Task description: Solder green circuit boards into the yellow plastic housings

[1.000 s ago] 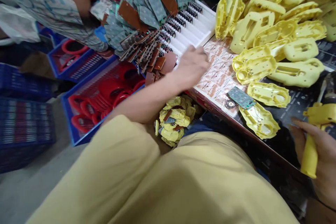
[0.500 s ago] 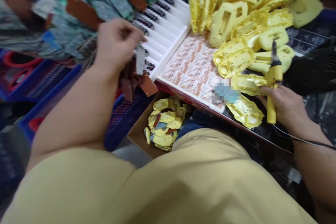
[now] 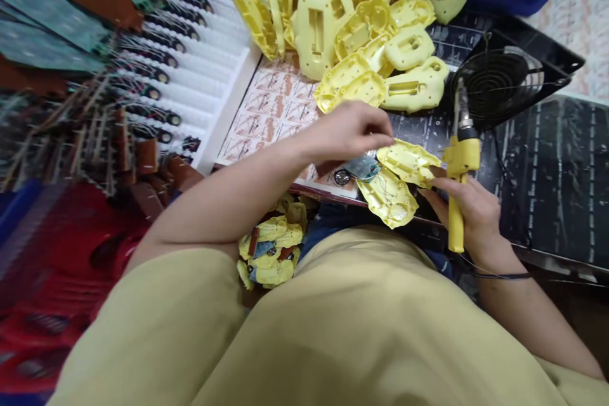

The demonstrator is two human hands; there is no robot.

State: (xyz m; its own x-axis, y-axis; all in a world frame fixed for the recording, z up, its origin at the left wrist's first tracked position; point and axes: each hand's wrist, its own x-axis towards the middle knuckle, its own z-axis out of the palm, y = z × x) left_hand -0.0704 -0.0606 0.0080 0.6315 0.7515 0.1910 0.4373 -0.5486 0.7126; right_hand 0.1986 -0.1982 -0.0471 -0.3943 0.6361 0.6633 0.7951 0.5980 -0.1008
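Observation:
My right hand (image 3: pixel 471 206) is closed around a yellow soldering iron (image 3: pixel 457 193), its metal tip pointing up. The fingertips of that hand are at the edge of an upper yellow plastic shell half (image 3: pixel 409 162). A second shell half (image 3: pixel 387 200) lies just below, open side up, with thin wires over it. My left hand (image 3: pixel 354 130) is bent over the pair with fingers closed; what they hold, if anything, is hidden. Below the left hand sits a green circuit board (image 3: pixel 364 168) with a round black-rimmed speaker-like part (image 3: pixel 341 176) beside it.
Yellow shells (image 3: pixel 361 32) are heaped at the back. A white ribbed tray (image 3: pixel 214 70) on the left bears wired round parts and circuit boards (image 3: pixel 52 6). A black fan (image 3: pixel 499 82) stands right of the soldering iron. Below the table edge are more yellow pieces (image 3: pixel 273 247) and red parts (image 3: pixel 57 285).
My left hand has moved from the white tray on the left to above the circuit board and shells. The view has swung right. My right hand still holds the soldering iron.

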